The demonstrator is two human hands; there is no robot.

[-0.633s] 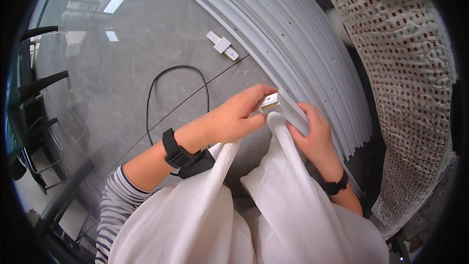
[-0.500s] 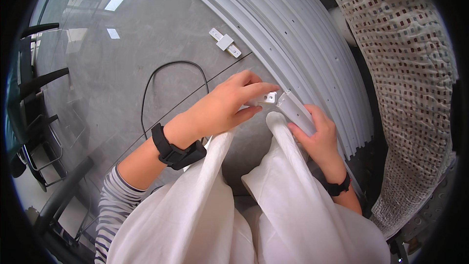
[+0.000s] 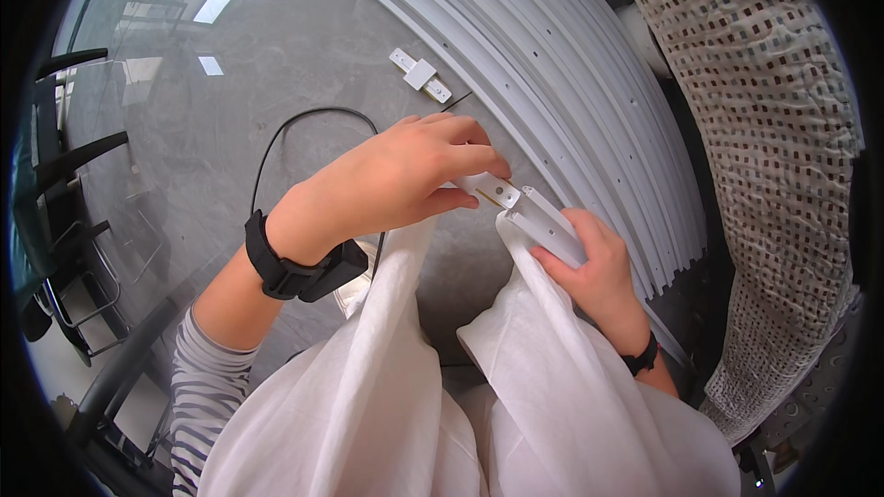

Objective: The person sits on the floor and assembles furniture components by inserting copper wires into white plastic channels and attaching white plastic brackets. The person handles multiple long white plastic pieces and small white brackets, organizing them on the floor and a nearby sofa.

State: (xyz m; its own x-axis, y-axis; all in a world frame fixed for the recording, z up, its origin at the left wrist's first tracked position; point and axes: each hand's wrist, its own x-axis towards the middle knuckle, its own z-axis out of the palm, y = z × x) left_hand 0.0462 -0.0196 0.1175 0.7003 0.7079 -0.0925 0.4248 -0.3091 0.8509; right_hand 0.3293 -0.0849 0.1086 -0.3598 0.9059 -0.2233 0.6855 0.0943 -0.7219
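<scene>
My left hand grips a white straight track connector between thumb and fingers, its far part hidden under the fingers. Wrapped round the end of a white channel-shaped track rail is my right hand, thumb on the near side. The connector's tip is right at the rail's open end; whether they touch I cannot tell. Both pieces are held above my white-clad knees. A second white connector with a square middle block lies on the grey floor beyond my left hand.
Several long white rails lie side by side along the right. Past them stands a seat with patterned quilted fabric. A black cable loops across the floor left of my hands. Dark chair parts are at the far left.
The connector's tip and the rail's end have shifted slightly down and left. My left wrist has moved left and the left hand has turned a little, showing more of the connector.
</scene>
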